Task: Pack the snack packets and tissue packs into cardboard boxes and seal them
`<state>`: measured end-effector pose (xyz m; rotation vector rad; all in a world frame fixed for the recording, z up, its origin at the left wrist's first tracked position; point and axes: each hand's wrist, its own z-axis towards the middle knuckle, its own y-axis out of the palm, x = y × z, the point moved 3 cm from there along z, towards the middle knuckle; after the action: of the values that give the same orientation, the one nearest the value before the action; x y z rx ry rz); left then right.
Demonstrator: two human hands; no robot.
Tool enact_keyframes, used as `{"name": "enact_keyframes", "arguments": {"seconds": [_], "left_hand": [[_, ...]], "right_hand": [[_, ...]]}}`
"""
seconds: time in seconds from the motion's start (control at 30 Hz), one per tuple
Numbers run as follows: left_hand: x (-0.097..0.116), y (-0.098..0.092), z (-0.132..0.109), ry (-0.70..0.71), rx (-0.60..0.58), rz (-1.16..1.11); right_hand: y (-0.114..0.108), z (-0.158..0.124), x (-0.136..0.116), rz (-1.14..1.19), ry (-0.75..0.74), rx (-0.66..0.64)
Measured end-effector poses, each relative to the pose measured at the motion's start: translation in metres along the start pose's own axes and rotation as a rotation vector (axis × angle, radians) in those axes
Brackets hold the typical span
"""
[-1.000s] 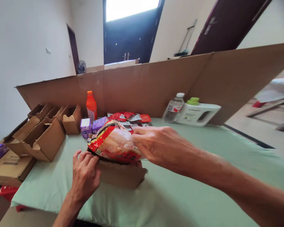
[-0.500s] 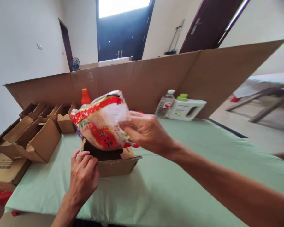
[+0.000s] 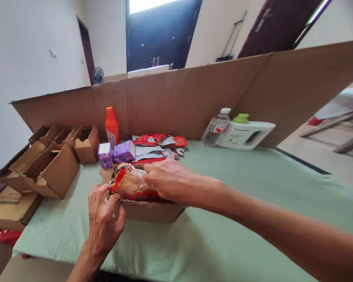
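A small open cardboard box (image 3: 153,212) sits on the table in front of me. Inside its opening lies a red and clear plastic food packet (image 3: 132,184) with pale tan contents. My right hand (image 3: 170,180) grips the right part of this packet from above, and its fingertips are partly hidden in the box. At the box's left front corner, my left hand (image 3: 104,209) has its fingers curled over the rim, close to the packet's left end.
Behind the box are purple tissue packs (image 3: 124,152), an orange bottle (image 3: 111,127) and a pile of red and silver packets (image 3: 155,147). Several open cardboard boxes (image 3: 59,168) stand left. A water bottle (image 3: 216,129) and white jug (image 3: 247,135) lean against the cardboard screen (image 3: 188,94).
My right hand has lowered the food packet from above the box into its opening. My left hand stays at the rim. The pile and tissue packs behind have come into view.
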<state>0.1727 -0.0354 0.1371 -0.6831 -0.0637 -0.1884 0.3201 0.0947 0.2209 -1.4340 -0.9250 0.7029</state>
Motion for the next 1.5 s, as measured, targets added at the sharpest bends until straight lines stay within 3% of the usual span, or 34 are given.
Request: {"name": "enact_keyframes", "arguments": {"seconds": [0.17, 0.33, 0.5, 0.63, 0.77, 0.83, 0.93, 1.07, 1.2, 1.37, 1.43, 1.5], "left_hand": [[-0.002, 0.003, -0.005, 0.01, -0.061, -0.027], [-0.003, 0.006, -0.004, 0.021, -0.057, -0.066], [0.001, 0.014, -0.003, 0.009, -0.091, -0.121], [0.003, 0.017, -0.002, 0.02, -0.124, -0.136], [-0.001, 0.02, -0.001, 0.008, -0.146, -0.156], [-0.003, 0.021, -0.001, 0.015, -0.161, -0.178], [-0.005, 0.022, 0.0, 0.025, -0.177, -0.222], [-0.007, 0.024, 0.007, 0.016, -0.184, -0.276], [-0.009, 0.027, 0.016, 0.013, -0.17, -0.262], [-0.012, 0.027, 0.016, 0.004, -0.145, -0.207], [-0.014, 0.026, 0.015, -0.016, -0.097, -0.155], [-0.018, 0.025, 0.012, -0.056, -0.046, -0.118]], "right_hand": [[0.012, 0.019, 0.005, 0.019, -0.093, -0.112], [0.007, 0.004, 0.014, -0.04, -0.008, 0.018], [0.035, 0.013, -0.004, -0.034, -0.14, -0.179], [0.047, 0.025, -0.007, 0.022, -0.121, -0.203], [0.049, 0.026, 0.013, 0.136, -0.189, -0.251], [0.045, 0.02, 0.03, 0.271, -0.222, -0.177], [0.047, 0.006, 0.047, 0.392, -0.179, -0.084], [0.074, -0.003, 0.039, 0.343, -0.024, -0.176], [0.087, 0.002, 0.03, 0.435, -0.012, -0.071], [0.085, 0.0, 0.043, 0.554, -0.096, -0.023], [0.076, -0.014, 0.051, 0.629, -0.155, 0.139], [0.066, -0.037, 0.062, 0.704, -0.125, 0.4]]}}
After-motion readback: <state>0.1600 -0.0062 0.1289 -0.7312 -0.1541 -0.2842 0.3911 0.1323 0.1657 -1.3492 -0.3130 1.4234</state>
